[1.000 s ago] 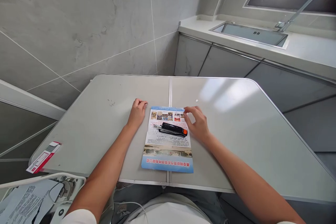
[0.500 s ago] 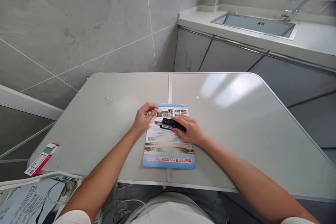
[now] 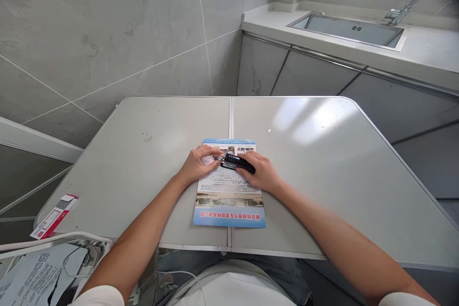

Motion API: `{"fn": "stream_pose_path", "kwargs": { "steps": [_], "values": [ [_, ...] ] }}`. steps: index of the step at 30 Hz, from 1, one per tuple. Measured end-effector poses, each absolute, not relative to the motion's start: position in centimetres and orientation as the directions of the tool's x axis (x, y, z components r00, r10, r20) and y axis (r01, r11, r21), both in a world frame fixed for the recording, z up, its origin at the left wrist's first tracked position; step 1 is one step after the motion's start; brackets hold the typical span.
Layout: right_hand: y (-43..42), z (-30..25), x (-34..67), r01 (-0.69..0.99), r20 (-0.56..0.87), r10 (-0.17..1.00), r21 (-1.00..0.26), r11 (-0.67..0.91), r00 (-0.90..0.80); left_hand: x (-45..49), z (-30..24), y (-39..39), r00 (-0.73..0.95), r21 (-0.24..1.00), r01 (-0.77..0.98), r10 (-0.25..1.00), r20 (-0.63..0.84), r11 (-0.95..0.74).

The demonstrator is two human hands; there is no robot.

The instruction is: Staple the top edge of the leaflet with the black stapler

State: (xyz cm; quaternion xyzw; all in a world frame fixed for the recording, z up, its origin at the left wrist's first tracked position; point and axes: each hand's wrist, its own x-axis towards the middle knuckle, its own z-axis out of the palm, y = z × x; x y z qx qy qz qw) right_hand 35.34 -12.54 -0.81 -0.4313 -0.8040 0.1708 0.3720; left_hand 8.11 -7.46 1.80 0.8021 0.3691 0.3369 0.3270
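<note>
A printed leaflet [image 3: 229, 196] with blue borders lies flat near the front edge of a grey folding table [image 3: 322, 162]. On its upper part rests a black stapler [image 3: 238, 162]. My right hand [image 3: 261, 173] is wrapped over the stapler's right end. My left hand [image 3: 199, 162] sits at the leaflet's upper left, its fingers pinched at the stapler's metal left tip. The stapler's right end is hidden under my right hand.
A red and white small box [image 3: 53, 216] hangs at the table's left front corner. Papers and cables [image 3: 43, 272] lie below at the left. A counter with a sink [image 3: 346, 28] and tap stands at the back right. A tiled wall is behind.
My right hand came down from beside the leaflet onto the stapler and closed on it. My left hand moved right from the table onto the leaflet and reached the stapler's tip.
</note>
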Motion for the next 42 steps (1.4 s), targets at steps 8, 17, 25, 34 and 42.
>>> {"fn": "stream_pose_path", "kwargs": {
  "steps": [8,17,25,34,42],
  "values": [
    [-12.5,-0.8,35.4,0.555,0.436,0.828,-0.615,0.56,-0.351,7.9,1.1,-6.9,0.496,0.847,0.34,0.843,0.207,-0.408],
    [-12.5,-0.6,35.4,0.549,0.424,0.834,-0.628,0.551,-0.353,8.0,0.8,-6.8,0.511,0.87,0.297,0.835,0.202,-0.393],
    [-12.5,-0.5,35.4,0.551,0.4,0.84,-0.634,0.543,-0.367,7.2,0.9,-6.0,0.556,0.862,0.276,0.802,0.217,-0.425],
    [-12.3,-0.4,35.6,0.489,0.474,0.801,-0.634,0.599,-0.365,5.4,1.4,-5.6,0.624,0.804,0.253,0.726,0.29,-0.538],
    [-12.9,0.2,34.8,0.304,0.568,0.637,-0.574,0.76,-0.521,8.1,1.9,-7.6,0.732,0.766,0.238,0.629,0.262,-0.597]
  ]
}}
